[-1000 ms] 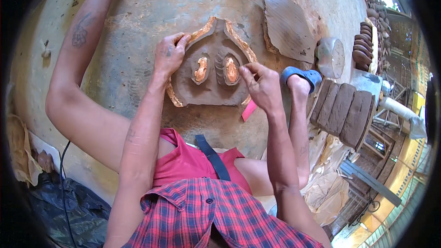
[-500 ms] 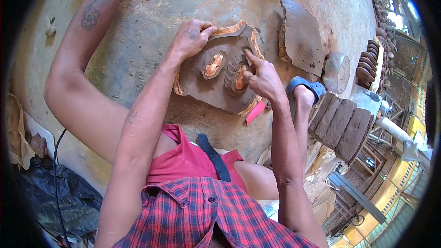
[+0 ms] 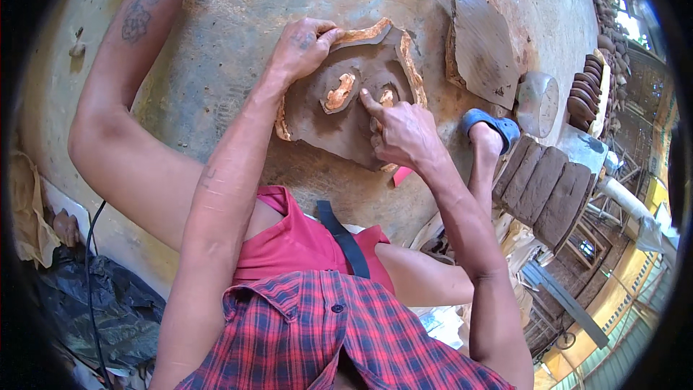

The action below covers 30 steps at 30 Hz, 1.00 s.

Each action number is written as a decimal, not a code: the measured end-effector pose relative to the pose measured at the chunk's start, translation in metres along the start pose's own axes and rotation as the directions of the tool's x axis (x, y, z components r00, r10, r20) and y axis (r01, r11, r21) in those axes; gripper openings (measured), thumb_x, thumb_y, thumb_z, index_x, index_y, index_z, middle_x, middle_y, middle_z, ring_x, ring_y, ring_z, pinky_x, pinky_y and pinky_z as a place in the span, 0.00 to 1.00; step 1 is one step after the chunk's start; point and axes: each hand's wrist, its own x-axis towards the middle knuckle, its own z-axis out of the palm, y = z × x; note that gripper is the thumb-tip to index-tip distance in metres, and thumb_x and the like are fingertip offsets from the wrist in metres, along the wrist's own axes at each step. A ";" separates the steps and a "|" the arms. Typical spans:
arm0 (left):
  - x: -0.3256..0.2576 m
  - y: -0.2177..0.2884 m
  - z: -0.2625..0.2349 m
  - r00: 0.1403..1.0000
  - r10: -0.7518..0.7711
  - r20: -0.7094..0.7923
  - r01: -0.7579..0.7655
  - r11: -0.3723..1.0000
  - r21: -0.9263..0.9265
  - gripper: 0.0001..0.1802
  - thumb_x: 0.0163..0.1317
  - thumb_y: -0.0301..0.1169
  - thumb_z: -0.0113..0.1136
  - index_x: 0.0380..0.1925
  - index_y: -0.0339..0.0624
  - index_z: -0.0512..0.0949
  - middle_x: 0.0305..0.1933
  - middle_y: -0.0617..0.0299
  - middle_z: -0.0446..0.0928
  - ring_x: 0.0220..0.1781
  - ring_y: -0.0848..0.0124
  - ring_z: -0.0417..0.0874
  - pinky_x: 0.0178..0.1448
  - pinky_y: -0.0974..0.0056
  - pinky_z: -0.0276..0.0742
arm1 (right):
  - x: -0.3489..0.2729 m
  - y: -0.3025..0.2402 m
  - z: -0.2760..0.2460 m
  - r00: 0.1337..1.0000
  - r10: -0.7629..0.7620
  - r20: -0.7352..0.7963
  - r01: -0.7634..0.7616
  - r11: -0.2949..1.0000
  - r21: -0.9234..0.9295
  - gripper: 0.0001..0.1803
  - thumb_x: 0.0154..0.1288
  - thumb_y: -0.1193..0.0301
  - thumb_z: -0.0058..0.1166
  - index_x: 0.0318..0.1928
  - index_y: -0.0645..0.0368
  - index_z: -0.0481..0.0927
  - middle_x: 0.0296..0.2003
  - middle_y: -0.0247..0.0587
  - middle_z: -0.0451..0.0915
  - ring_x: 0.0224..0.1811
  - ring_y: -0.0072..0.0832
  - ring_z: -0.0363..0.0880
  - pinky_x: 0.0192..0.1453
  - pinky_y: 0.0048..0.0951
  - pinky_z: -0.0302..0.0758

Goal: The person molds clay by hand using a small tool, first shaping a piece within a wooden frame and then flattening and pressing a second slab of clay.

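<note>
A flat grey clay slab (image 3: 321, 128) with a rough orange edge lies on the floor in front of me. My left hand (image 3: 303, 47) is closed on its upper left edge, beside an orange-faced strip (image 3: 364, 32). Left of the slab's middle, a raised oval with an orange face (image 3: 339, 92) stands up from the clay. My right hand (image 3: 408, 133) is over the right part, its index finger stretched out onto the clay and its other fingers curled. That hand partly covers a second orange-faced raised piece (image 3: 387, 97).
A larger grey clay slab (image 3: 482, 43) lies to the right, near a round pale block (image 3: 538, 103) and my foot in a blue clog (image 3: 498, 130). Thick clay slabs (image 3: 541, 189) stand farther right. A pink strip (image 3: 401, 176) lies under the slab's near edge.
My right hand has moved from the slab's right side toward its middle, the index finger now left of the second raised piece. My left hand keeps its place at the edge.
</note>
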 end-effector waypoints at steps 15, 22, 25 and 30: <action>0.002 0.002 -0.002 0.999 0.026 0.023 -0.026 1.000 0.016 0.19 0.75 0.43 0.61 0.50 0.39 0.89 0.42 0.51 0.91 0.42 0.64 0.89 0.51 0.60 0.81 | -0.042 0.040 -0.010 0.910 -0.184 0.371 0.257 0.953 -0.157 0.35 0.59 0.71 0.63 0.69 0.37 0.81 0.34 0.47 0.90 0.38 0.47 0.91 0.40 0.48 0.85; -0.002 -0.003 -0.004 1.000 0.002 0.005 -0.002 1.000 0.003 0.18 0.74 0.43 0.61 0.50 0.42 0.89 0.42 0.48 0.89 0.42 0.58 0.90 0.48 0.58 0.81 | -0.075 0.064 -0.019 0.978 0.029 -0.209 0.060 0.910 0.410 0.11 0.72 0.69 0.61 0.49 0.61 0.88 0.36 0.55 0.87 0.37 0.48 0.87 0.42 0.45 0.81; -0.008 0.004 0.001 1.000 0.004 -0.007 -0.004 1.000 0.001 0.19 0.74 0.42 0.60 0.50 0.40 0.89 0.43 0.46 0.89 0.43 0.58 0.91 0.50 0.58 0.81 | -0.084 0.050 0.021 0.929 0.323 -0.183 -0.127 0.739 0.661 0.12 0.74 0.67 0.61 0.45 0.65 0.86 0.31 0.58 0.84 0.33 0.45 0.84 0.39 0.43 0.77; -0.034 -0.003 0.012 0.987 -0.011 -0.158 0.005 0.999 -0.035 0.19 0.75 0.40 0.58 0.50 0.36 0.88 0.44 0.44 0.89 0.46 0.57 0.91 0.54 0.56 0.81 | -0.079 0.049 0.072 0.768 0.532 -0.356 -0.089 0.640 0.763 0.09 0.68 0.71 0.60 0.40 0.65 0.87 0.32 0.57 0.85 0.35 0.48 0.86 0.42 0.43 0.80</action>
